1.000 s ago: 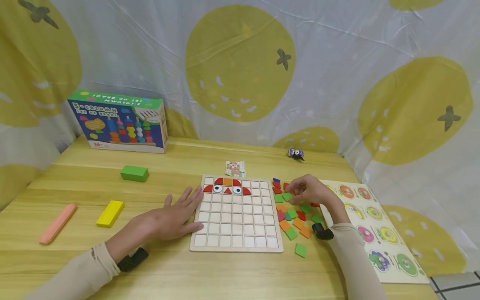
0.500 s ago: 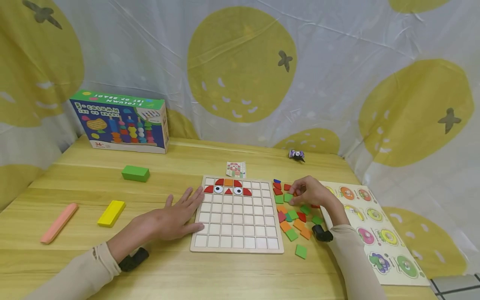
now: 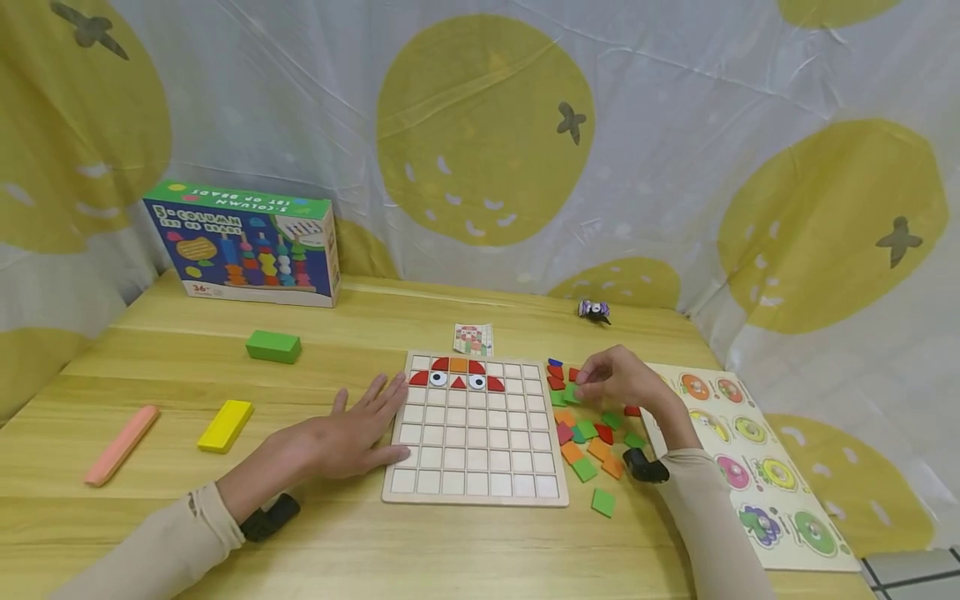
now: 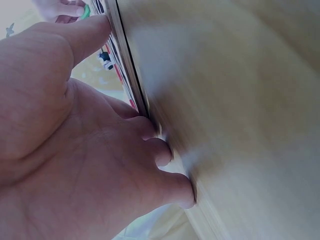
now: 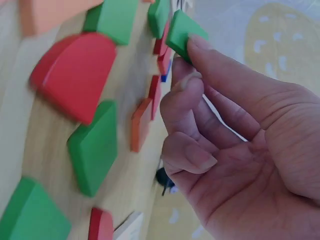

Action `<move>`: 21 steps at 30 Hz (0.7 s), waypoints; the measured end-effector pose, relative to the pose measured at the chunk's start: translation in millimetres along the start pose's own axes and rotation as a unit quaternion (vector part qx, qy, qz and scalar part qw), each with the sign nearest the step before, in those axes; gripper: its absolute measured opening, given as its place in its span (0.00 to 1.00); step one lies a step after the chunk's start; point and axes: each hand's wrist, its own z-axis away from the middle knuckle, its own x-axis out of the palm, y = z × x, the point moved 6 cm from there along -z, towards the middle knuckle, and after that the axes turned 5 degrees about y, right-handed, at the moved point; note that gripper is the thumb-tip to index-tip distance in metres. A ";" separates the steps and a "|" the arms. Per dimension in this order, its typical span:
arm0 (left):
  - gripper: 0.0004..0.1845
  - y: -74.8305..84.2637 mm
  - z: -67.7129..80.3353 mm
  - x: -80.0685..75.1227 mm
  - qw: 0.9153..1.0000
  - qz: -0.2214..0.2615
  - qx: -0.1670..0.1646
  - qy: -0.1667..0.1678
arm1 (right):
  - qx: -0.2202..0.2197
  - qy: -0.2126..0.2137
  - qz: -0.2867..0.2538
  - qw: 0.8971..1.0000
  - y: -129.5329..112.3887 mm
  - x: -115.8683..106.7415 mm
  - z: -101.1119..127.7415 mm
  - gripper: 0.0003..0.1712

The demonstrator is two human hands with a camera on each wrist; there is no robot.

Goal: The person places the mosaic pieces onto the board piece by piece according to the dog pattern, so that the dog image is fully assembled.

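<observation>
My left hand [image 3: 352,433] lies flat on the table, fingers straight, its fingertips against the left edge of the wooden grid board [image 3: 472,454]. The left wrist view shows the same hand [image 4: 75,150] pressed to the board's edge [image 4: 125,65]. The board's top rows hold red, orange and eye tiles forming a face. My right hand [image 3: 592,383] is over the loose tile pile [image 3: 592,442] right of the board. It pinches a green tile [image 5: 180,30] between thumb and forefinger, raised off the table; the same green tile [image 3: 572,393] peeps out under the fingers.
A bead-toy box [image 3: 243,243] stands at the back left. A green block [image 3: 273,347], a yellow block [image 3: 225,426] and a pink block [image 3: 122,445] lie left. A small card [image 3: 472,339] sits behind the board, a peg puzzle [image 3: 750,458] at right.
My right hand has closed on the green tile and lifted it slightly off the pile. The left hand has stayed in place.
</observation>
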 end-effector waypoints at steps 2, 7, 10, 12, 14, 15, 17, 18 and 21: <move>0.56 0.7 0.9 -0.5 1.000 0.004 0.000 -0.001 | -0.013 0.003 -0.017 1.000 -4.1 2.6 -1.6 0.05; 0.56 7.7 3.6 -5.7 1.000 0.010 -0.004 -0.007 | -0.004 -0.003 -0.087 0.996 -16.3 16.1 -9.0 0.06; 0.54 18.4 6.8 -13.0 1.000 0.013 -0.007 -0.010 | 0.014 -0.003 -0.123 0.992 -26.2 26.8 -14.3 0.07; 0.53 25.6 8.7 -17.0 1.000 0.011 -0.011 -0.014 | 0.017 -0.003 -0.139 0.990 -34.2 35.1 -18.0 0.08; 0.52 29.1 10.2 -19.0 1.000 0.002 -0.015 -0.015 | 0.019 -0.005 -0.146 0.989 -42.6 44.1 -22.1 0.08; 0.51 29.9 10.5 -19.3 1.000 0.000 -0.017 -0.016 | 0.017 -0.007 -0.148 0.989 -47.0 48.6 -24.6 0.08; 0.51 29.9 10.7 -18.9 1.000 -0.001 -0.019 -0.017 | 0.016 -0.009 -0.152 0.988 -55.6 57.8 -29.6 0.07; 0.51 29.3 10.6 -18.6 1.000 0.002 -0.018 -0.017 | 0.014 -0.009 -0.153 0.988 -60.3 62.1 -32.3 0.07; 0.53 18.7 6.6 -12.7 1.000 -0.002 -0.022 -0.020 | 0.009 -0.014 -0.151 0.988 -74.2 74.6 -40.3 0.06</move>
